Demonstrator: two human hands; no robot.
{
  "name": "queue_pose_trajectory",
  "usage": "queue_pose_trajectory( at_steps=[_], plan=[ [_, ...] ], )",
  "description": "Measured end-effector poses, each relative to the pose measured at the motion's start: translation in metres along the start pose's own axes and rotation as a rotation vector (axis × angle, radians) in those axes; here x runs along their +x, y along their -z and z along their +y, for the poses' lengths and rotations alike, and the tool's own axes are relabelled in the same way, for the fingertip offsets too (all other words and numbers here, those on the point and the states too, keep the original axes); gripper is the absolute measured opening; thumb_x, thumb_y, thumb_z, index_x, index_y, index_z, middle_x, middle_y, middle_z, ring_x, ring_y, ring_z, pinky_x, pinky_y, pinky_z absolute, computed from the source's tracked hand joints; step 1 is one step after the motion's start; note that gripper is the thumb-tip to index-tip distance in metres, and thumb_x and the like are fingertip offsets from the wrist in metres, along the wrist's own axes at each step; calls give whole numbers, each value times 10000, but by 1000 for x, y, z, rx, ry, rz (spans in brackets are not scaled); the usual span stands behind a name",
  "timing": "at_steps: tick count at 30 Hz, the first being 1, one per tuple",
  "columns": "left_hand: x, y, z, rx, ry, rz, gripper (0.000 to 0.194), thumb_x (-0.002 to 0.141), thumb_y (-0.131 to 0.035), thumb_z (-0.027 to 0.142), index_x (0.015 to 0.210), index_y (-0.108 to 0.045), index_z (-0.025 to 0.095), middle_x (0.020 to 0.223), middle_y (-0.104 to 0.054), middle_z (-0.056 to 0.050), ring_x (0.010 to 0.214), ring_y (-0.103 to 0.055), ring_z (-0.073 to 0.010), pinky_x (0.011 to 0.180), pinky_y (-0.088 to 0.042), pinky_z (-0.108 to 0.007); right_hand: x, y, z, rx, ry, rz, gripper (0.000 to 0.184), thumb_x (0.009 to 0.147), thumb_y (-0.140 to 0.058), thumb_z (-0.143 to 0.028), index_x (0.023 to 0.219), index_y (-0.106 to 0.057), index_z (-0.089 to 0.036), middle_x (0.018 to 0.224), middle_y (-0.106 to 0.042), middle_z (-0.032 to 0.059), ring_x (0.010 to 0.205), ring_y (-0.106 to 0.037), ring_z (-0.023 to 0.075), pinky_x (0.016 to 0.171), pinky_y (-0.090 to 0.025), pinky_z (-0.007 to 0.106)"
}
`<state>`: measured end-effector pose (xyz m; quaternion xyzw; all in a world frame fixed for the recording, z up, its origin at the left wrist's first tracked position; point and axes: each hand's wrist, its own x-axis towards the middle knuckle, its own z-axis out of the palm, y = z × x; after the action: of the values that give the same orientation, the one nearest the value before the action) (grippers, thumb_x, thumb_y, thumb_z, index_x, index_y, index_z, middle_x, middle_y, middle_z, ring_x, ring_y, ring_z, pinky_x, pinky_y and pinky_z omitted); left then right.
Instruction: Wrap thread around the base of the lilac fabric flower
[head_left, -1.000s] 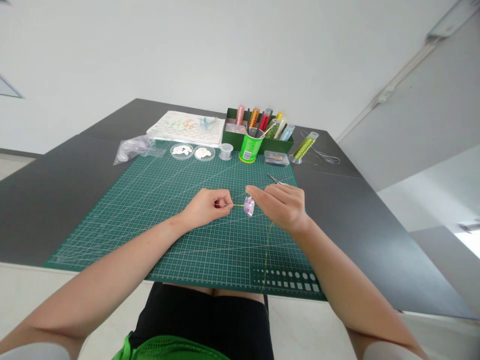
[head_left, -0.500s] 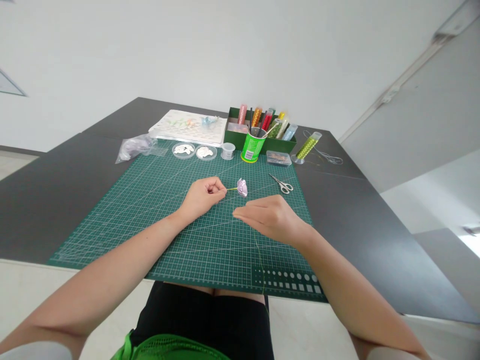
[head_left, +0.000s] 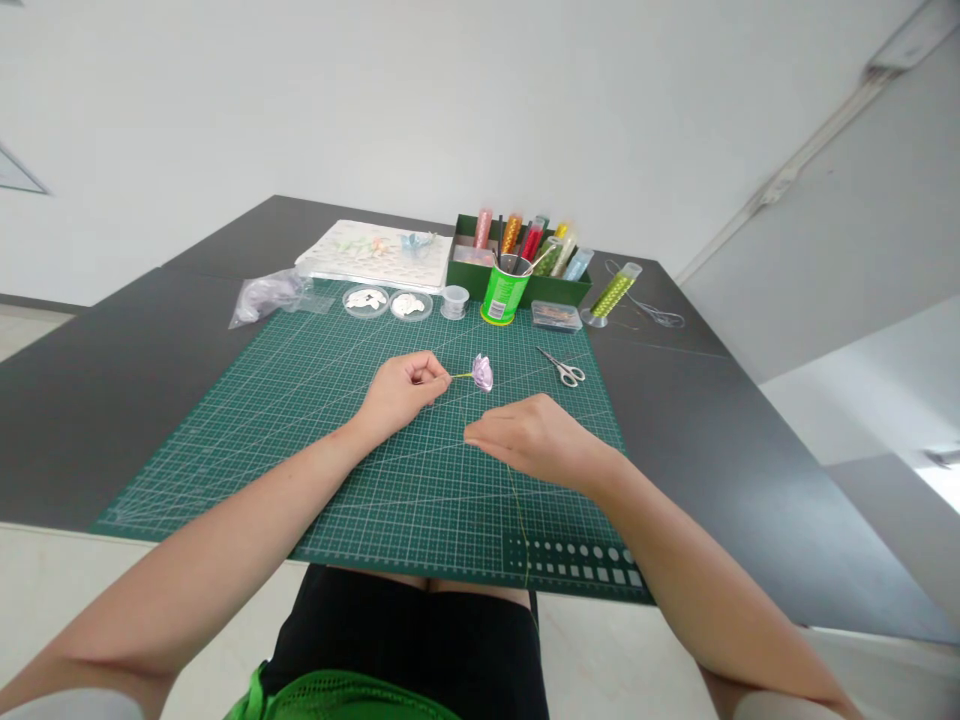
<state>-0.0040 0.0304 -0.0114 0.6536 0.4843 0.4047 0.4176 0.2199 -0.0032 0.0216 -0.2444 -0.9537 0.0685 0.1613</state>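
Pinched in my left hand (head_left: 409, 388) is the thin stem of a pale purple artificial flower (head_left: 482, 373). Its bloom points right, and a short green-yellow part of the stem shows between bloom and fingertips. My right hand (head_left: 521, 435) is closed in a pinch, just below and to the right of the flower. From beneath it a fine yellow-green thread (head_left: 517, 500) runs down over the mat and past the table's front edge. The fingertips hold the thread's upper part, which is too thin to follow there.
A green cutting mat (head_left: 315, 370) lies under both hands. Small scissors (head_left: 562, 368) rest to the right. Behind stand a green can (head_left: 506, 292) of tools, a thread box (head_left: 465, 272), two dishes (head_left: 366, 303) of white pieces, and a green thread spool (head_left: 616, 293).
My right hand has dropped slightly toward me, with its fingertips lower. The flower has turned a little in my left hand, which otherwise stays in place.
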Motion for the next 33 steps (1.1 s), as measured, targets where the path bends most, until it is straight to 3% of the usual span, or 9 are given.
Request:
queue_pose_trajectory(
  at_steps=[4,11,20,33],
  plan=[
    [-1,-2,-1,58,-37,12,146,773,-642,292,681,-620,181,497,-490,70,482,-413,-87,519,-325,-220,-1,4,-1,42,41,57,327,1068,-465,-240,921,-751,-182,749,-735,20,649,-635,102,594,-388,218],
    [-4,-6,-3,147,-68,-51,151,790,-631,282,679,-628,179,510,-496,70,502,-409,-87,539,-328,-216,-4,14,3,26,80,297,239,1037,-557,-222,932,-766,-176,739,-764,15,620,-686,97,566,-450,198],
    [-15,-13,0,87,-89,-259,122,814,-642,255,724,-661,174,545,-512,63,512,-434,-81,533,-330,-205,-2,19,12,-24,-74,570,173,985,-650,-239,897,-796,-205,770,-801,9,594,-704,101,569,-526,191],
    [-23,-14,9,91,-161,-368,108,818,-646,195,711,-651,180,543,-522,69,516,-461,-78,542,-357,-204,0,5,32,-45,-172,636,178,972,-663,-265,899,-814,-204,668,-758,8,577,-687,116,557,-522,206]
  ],
)
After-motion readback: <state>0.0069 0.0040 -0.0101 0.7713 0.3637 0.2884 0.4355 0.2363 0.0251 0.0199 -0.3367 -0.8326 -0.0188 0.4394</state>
